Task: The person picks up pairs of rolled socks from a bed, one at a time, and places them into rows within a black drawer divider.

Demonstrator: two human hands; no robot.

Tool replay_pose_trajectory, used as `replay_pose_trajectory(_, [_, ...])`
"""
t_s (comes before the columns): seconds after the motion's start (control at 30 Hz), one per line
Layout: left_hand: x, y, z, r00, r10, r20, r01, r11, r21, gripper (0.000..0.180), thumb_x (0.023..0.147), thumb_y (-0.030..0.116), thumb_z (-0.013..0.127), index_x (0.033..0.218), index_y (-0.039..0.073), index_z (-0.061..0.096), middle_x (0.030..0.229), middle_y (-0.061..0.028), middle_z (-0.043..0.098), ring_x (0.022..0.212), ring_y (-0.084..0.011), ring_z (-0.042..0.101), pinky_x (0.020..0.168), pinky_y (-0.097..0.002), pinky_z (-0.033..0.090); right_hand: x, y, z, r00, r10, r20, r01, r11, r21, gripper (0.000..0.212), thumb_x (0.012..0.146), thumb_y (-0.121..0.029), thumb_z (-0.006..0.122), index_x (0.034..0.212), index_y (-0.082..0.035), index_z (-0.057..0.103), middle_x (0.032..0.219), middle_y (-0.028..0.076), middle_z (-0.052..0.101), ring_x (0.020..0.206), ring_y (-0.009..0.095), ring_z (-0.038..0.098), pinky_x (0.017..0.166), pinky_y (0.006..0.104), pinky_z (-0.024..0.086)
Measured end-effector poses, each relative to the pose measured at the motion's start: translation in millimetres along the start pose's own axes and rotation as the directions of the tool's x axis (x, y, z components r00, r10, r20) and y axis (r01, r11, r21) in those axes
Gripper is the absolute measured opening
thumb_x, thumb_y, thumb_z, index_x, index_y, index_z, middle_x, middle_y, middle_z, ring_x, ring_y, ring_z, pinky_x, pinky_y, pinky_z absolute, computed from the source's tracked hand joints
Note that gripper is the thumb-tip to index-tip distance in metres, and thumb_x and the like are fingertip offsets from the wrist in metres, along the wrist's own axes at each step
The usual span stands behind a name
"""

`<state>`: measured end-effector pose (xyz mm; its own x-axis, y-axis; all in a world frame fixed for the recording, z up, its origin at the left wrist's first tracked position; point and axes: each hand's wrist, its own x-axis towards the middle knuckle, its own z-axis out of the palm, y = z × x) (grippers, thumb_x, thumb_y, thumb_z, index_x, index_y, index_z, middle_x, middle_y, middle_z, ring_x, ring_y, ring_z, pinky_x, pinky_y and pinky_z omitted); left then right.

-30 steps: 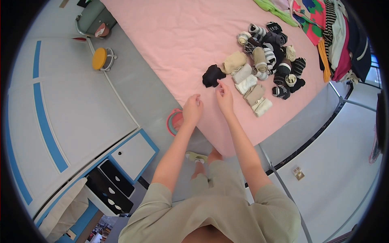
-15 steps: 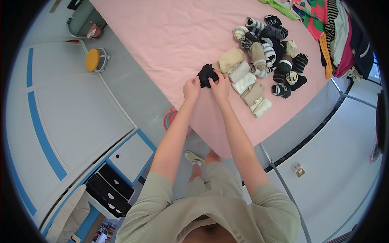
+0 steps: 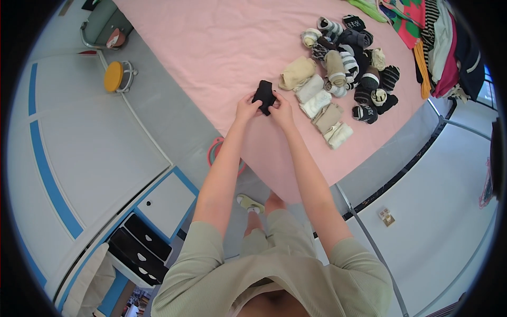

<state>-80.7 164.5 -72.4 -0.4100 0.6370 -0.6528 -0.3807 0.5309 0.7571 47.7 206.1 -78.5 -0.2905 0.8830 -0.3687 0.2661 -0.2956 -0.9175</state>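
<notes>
Between my two hands, over the near corner of the pink bed, is a black folded sock bundle. My left hand grips its left lower side, with the thumb pressed on it. On the other side my right hand pinches the lower right edge. A slanting row of rolled light socks, cream, white and beige, lies just right of my right hand. Farther right is a heap of rolled dark, striped and grey socks.
Several clothes are piled at the bed's far right edge. The pink sheet spreads out to the far left. Beside the bed on the floor are a red-rimmed basin and a yellow stool. A white cabinet with blue trim stands at left.
The black bundle has gone from a crumpled, rounded lump to a flatter, neater oblong. Both hands have shifted slightly left and now hold it from its lower sides.
</notes>
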Motion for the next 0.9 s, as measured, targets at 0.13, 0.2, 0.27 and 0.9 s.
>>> replay_pose_trajectory(0.13, [-18,10,-6,0.987,-0.090,0.134,0.097,0.994,-0.045,0.047,0.076,0.003,0.060,0.121,-0.003,0.047,0.094,-0.0150,0.063,0.066,-0.0208,0.066,0.056,-0.0303,0.057,-8,6,0,0.998,-0.005,0.059,0.005,1.000,-0.002,0.056,0.066,0.008,0.050,0.121,-0.003,0.053,0.088,0.010,0.063,0.076,0.012,0.061,0.069,0.0249,0.049])
replay_pose_trajectory(0.2, [-26,11,-19,0.984,-0.116,0.138,0.119,0.993,-0.015,0.047,0.077,0.003,0.060,0.122,-0.004,0.047,0.096,-0.0156,0.062,0.068,-0.0211,0.066,0.058,-0.0302,0.057,-17,-6,3,0.995,-0.027,0.095,0.031,0.999,-0.039,0.055,0.066,0.007,0.049,0.120,-0.003,0.053,0.091,0.014,0.065,0.082,0.015,0.065,0.072,0.0268,0.050])
replay_pose_trajectory(0.27, [-38,15,-23,0.975,-0.125,0.186,0.137,0.989,-0.053,0.046,0.079,0.006,0.059,0.121,-0.007,0.046,0.096,-0.0158,0.062,0.068,-0.0217,0.066,0.060,-0.0299,0.057,-22,-15,1,0.991,0.015,0.132,0.009,0.983,-0.182,0.055,0.066,0.009,0.047,0.120,-0.002,0.053,0.090,0.012,0.065,0.080,0.014,0.064,0.071,0.0253,0.049])
replay_pose_trajectory(0.9, [-215,60,-132,0.995,-0.076,0.068,0.096,0.930,-0.355,0.030,0.080,0.011,0.051,0.105,-0.005,0.056,0.090,-0.0112,0.062,0.077,-0.0184,0.064,0.073,-0.0293,0.054,-142,-124,80,0.821,-0.227,0.524,0.068,0.950,0.306,0.040,0.083,0.012,0.040,0.120,-0.004,0.042,0.103,0.007,0.058,0.090,0.010,0.054,0.078,0.0202,0.041])
